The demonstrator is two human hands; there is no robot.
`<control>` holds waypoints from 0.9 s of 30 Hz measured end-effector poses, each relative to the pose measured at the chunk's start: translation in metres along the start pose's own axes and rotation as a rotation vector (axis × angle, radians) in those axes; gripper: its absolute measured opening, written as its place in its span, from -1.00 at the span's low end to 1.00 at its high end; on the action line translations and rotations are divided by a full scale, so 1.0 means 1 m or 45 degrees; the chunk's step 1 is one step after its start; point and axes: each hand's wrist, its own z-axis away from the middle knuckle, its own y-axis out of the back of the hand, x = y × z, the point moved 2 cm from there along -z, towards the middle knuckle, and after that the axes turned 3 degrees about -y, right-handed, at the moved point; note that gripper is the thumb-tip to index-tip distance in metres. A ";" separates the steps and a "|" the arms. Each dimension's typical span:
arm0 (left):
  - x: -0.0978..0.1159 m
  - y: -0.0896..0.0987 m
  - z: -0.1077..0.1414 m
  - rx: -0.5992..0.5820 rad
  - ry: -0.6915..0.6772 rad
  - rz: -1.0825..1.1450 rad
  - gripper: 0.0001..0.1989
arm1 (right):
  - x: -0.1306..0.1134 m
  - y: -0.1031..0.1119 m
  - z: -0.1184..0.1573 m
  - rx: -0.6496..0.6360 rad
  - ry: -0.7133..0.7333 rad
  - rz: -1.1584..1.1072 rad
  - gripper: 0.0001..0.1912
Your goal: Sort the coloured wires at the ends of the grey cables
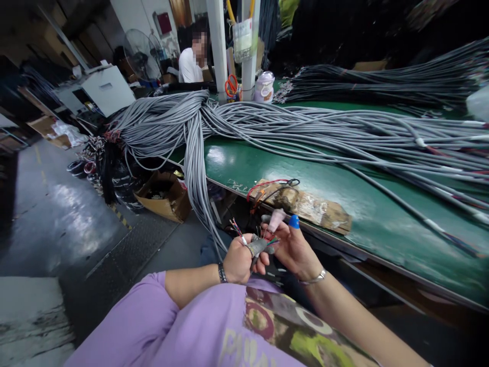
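Observation:
Near the bottom middle, my left hand [240,257] is closed round the end of a grey cable, with thin coloured wires [272,241] fanning out past its fingers. Grey coverings wrap some of its fingers. Just to the right, my right hand [294,250] has its fingers beside those wire ends, wearing a blue cover [294,221] on one finger and a pale pink one [276,219] on another. Whether its fingertips pinch a wire is too small to tell. A bundle of grey cables [194,163] hangs off the table down toward my left hand.
On the green table [237,158] lie long grey cables [305,125] and a taped cardboard piece [324,211] at the near edge. Behind are a post, orange scissors [231,85], a purple bottle [264,87] and darker cables. An open box [164,196] stands lower left; a person sits behind.

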 end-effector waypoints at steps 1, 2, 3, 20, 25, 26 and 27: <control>-0.001 0.003 0.001 0.001 -0.012 -0.019 -0.57 | 0.000 0.001 0.004 -0.042 -0.023 0.040 -0.43; -0.003 0.005 0.002 0.003 -0.029 -0.041 -0.57 | 0.000 0.001 0.008 -0.089 -0.046 0.097 -0.41; -0.004 0.007 0.002 0.008 -0.049 -0.067 -0.58 | 0.000 0.002 0.012 -0.131 -0.061 0.169 -0.39; -0.006 0.010 0.002 -0.224 0.018 -0.377 -0.59 | -0.012 -0.008 0.030 -0.030 0.158 0.816 -0.70; -0.007 0.014 -0.002 -0.123 -0.045 -0.307 -0.59 | -0.004 0.000 0.028 0.090 0.227 0.670 -0.70; -0.007 0.014 -0.003 -0.115 -0.051 -0.305 -0.60 | -0.003 0.001 0.028 0.110 0.238 0.649 -0.70; -0.007 0.014 -0.004 -0.117 -0.056 -0.313 -0.61 | -0.003 0.002 0.029 0.117 0.240 0.636 -0.70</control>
